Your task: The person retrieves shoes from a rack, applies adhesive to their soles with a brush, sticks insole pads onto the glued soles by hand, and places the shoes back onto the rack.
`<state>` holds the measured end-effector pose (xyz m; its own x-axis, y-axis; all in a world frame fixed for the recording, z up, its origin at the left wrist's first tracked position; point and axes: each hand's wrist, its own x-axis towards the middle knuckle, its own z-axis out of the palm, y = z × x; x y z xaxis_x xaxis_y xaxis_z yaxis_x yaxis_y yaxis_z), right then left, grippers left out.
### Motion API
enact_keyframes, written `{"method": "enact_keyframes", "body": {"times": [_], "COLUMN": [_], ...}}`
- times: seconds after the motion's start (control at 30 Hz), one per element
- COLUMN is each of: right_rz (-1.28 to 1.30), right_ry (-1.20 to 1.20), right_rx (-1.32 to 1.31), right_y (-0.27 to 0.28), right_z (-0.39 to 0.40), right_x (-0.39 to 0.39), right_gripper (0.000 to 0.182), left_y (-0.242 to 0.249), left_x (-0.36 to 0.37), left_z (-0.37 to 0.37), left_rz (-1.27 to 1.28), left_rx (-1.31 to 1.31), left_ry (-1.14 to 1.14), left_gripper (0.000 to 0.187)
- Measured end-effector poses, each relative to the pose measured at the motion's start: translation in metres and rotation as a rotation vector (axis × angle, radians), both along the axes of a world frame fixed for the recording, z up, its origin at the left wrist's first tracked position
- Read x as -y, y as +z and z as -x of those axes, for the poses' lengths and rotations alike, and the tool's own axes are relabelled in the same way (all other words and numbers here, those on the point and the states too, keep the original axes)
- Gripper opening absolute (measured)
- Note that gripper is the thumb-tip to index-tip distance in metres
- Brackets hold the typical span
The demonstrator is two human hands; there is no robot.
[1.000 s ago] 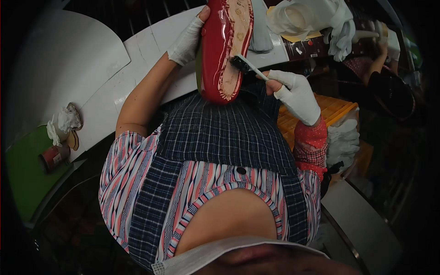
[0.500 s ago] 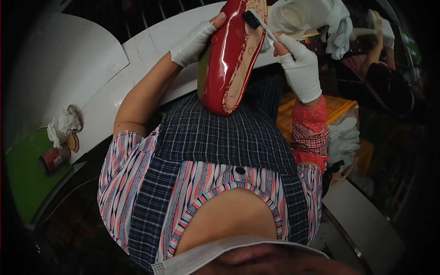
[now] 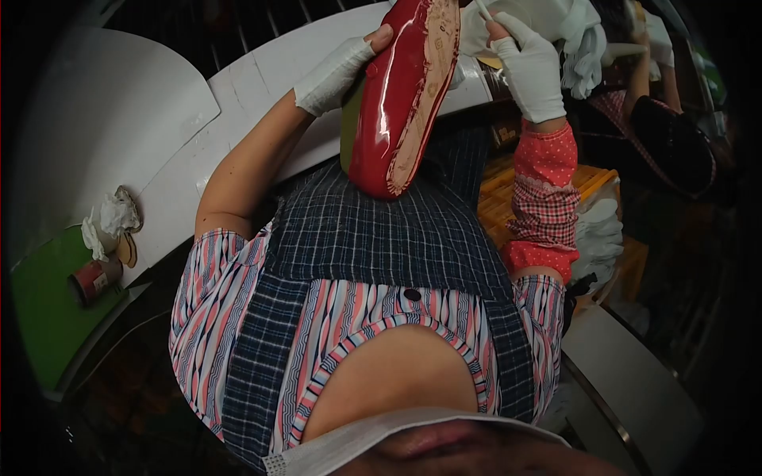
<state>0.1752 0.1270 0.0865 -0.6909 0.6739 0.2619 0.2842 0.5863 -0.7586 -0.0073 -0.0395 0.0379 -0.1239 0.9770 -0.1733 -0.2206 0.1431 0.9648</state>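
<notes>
My left hand (image 3: 337,79), wrapped in white with the fingertips bare, grips a glossy red shoe upper (image 3: 379,119) on an olive-green form. The shoe is tilted, its toe resting against my checked apron (image 3: 381,238). Its pale underside (image 3: 418,119), with ragged red edges, faces right. My right hand (image 3: 530,71), also wrapped in white, pinches the pale handle of a small brush (image 3: 482,9) over a whitish container (image 3: 474,36). The brush's bristles are out of sight.
A curved white tabletop (image 3: 262,87) runs along the left, with crumpled white tissue (image 3: 119,213) and a reddish can (image 3: 95,278) near a green surface (image 3: 44,317). White cloth (image 3: 585,55) hangs at upper right. Another person's arm (image 3: 641,75) works beyond, and an orange crate (image 3: 591,182) stands below.
My right hand has moved up and right, taking the black-bristled brush off the shoe's underside to the container. My left hand and the shoe stay almost still.
</notes>
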Motion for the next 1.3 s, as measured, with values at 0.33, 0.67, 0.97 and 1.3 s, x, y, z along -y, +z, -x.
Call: {"method": "enact_keyframes", "body": {"times": [0.33, 0.67, 0.97, 1.3], "right_rz": [0.1, 0.15, 0.417, 0.513], "right_ry": [0.23, 0.283, 0.229, 0.279], "right_rx": [0.065, 0.054, 0.18, 0.252], "right_y": [-0.004, -0.009, -0.003, 0.012], "right_z": [-0.008, -0.02, -0.032, -0.043], "right_x": [0.017, 0.045, 0.071, 0.077], "right_gripper": [0.028, 0.026, 0.026, 0.029], "left_y": [-0.004, -0.018, -0.033, -0.042], "left_x": [0.006, 0.01, 0.016, 0.025], "left_z": [0.002, 0.004, 0.0, -0.004], "left_rz": [-0.009, 0.055, 0.125, 0.164], "left_rx": [0.126, 0.215, 0.295, 0.383], "left_ry": [0.03, 0.055, 0.097, 0.139], "left_gripper": [0.083, 0.083, 0.084, 0.084]}}
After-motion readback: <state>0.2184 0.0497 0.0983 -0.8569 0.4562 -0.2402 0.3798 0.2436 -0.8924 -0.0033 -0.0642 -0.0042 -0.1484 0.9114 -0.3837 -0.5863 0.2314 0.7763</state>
